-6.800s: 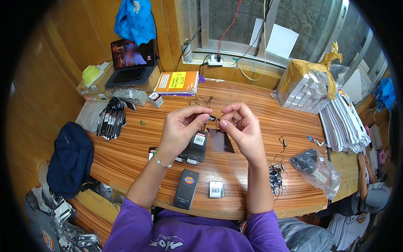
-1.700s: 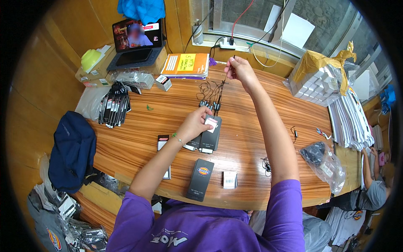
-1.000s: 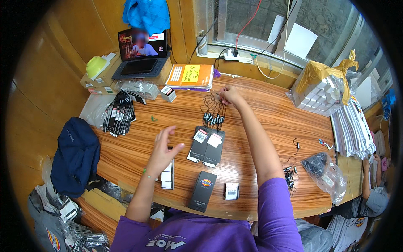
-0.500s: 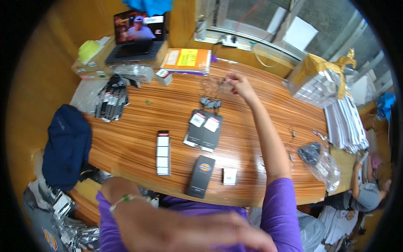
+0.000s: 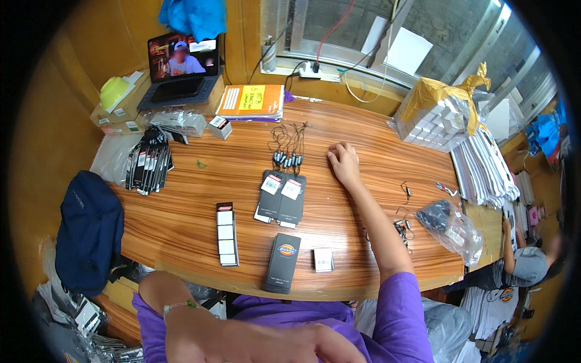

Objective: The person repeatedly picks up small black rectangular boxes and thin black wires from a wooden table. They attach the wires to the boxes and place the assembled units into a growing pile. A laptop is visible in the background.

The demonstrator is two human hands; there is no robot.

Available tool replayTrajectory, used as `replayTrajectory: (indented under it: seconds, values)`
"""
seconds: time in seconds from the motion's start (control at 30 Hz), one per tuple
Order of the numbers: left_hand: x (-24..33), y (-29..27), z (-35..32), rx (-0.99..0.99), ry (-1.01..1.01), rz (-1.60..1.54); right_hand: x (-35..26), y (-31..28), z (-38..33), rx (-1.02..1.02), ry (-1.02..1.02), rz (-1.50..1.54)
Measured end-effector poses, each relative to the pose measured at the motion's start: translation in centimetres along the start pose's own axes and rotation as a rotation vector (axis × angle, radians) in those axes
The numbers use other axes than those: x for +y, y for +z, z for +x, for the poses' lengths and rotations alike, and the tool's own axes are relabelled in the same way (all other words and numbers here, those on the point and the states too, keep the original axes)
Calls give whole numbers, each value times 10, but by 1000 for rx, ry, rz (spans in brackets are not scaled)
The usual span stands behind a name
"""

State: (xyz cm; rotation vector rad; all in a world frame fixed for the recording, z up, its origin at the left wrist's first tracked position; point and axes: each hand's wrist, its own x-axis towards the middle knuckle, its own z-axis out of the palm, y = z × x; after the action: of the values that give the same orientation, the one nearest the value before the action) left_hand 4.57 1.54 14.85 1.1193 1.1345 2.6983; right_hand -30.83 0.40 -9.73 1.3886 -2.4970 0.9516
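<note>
Wooden worktable (image 5: 181, 212) under a window, seen from above, with both hands empty.

Right hand (image 5: 344, 164) lay flat on the tabletop, palm down, fingers loosely spread and gripping nothing; the bundle of black string fasteners (image 5: 288, 145) lay just beside it, toward the person's left. Two dark hang tags (image 5: 281, 196) lay side by side directly below that bundle. Left hand (image 5: 254, 339) was pulled back near the body at the lower edge, blurred, open and holding nothing. One strip of white labels (image 5: 227, 233), one black box (image 5: 283, 263) and one small white label (image 5: 324, 259) lay along the near edge. One stack of dark tags (image 5: 148, 166) sat far left, one clear bag (image 5: 451, 227) far right, one laptop (image 5: 178, 72) at the back.
</note>
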Motion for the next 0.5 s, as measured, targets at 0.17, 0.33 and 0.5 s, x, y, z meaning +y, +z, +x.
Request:
replayTrajectory:
  seconds: [0.17,0.33,0.5]
  values:
    - [33,5,-9,116,-262,86,-2,2,-7,49,-65,0]
    - [81,9,-14,111,-365,189,-8,1,-6,60,-84,-64]
    - [131,-132,-24,722,246,773,3,-7,-12,69,-87,-127]
